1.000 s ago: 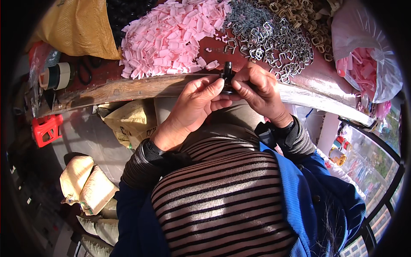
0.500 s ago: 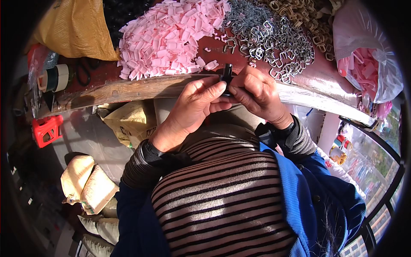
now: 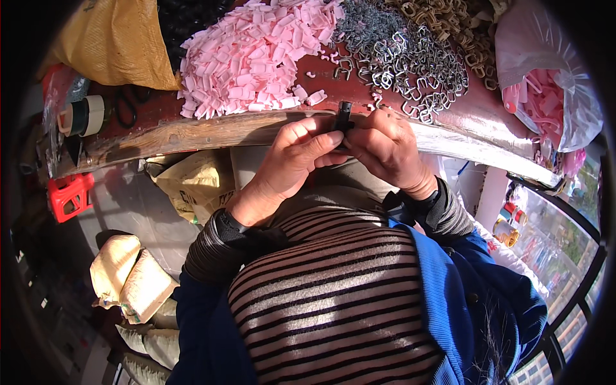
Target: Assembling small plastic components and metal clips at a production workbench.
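Between my two hands, just off the table's near edge, is a small black plastic piece (image 3: 344, 115) with an upright stem. My left hand (image 3: 296, 154) is closed on it, the thumb lying along its side. The fingers of my right hand (image 3: 388, 151) are curled and pinched at its right side; whether they grip the piece itself or a small part on it is hidden. Beyond my hands lies a heap of flat pink plastic pieces (image 3: 250, 58). To its right are bent silver metal loops (image 3: 417, 70) and small grey metal parts (image 3: 366, 29).
Brass-coloured loops (image 3: 449, 22) lie at the back right. A clear bag of pink parts (image 3: 545, 106) stands on the right. On the left are a yellow woven sack (image 3: 119, 45), tape rolls (image 3: 90, 117) and a red plastic handle (image 3: 70, 196). The table's wooden edge (image 3: 212, 133) runs before me.
The black piece has turned slightly and its stem now leans a little to the right. My right hand has shifted slightly down and rolled over, its fingers more curled in.
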The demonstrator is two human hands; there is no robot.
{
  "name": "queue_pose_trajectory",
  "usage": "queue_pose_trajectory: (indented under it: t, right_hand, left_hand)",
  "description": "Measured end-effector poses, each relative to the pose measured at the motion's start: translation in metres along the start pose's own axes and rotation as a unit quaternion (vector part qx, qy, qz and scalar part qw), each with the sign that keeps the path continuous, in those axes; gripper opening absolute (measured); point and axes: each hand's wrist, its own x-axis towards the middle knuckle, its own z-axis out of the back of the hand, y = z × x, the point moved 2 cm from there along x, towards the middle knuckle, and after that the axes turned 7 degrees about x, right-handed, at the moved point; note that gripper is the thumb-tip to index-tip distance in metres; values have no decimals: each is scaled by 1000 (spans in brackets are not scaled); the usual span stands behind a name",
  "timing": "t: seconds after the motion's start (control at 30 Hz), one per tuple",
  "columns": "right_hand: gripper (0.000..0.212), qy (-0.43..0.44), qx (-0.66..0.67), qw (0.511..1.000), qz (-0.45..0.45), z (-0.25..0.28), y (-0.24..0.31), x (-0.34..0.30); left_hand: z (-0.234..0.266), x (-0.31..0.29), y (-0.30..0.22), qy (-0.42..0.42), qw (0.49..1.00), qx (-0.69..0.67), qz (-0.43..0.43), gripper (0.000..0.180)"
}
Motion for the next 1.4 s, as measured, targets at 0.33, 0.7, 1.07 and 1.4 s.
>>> queue_pose_trajectory:
  t: [0.33, 0.7, 1.07, 1.4]
  right_hand:
    - [21, -31, 173, 971, -161, -2, 1, 3]
    - [19, 6, 304, 931, -203, 16, -6, -2]
    - [20, -110, -350, 900, -235, 154, -91, -16]
    - [15, -98, -115, 952, -268, 148, -101, -37]
  left_hand:
    - [3, -1, -2, 20, 999, 23, 18, 29]
    - [0, -3, -4, 3, 1000, 31, -5, 37]
    - [8, 0, -16, 7, 995, 84, -50, 40]
    - [8, -2, -14, 23, 994, 69, -76, 39]
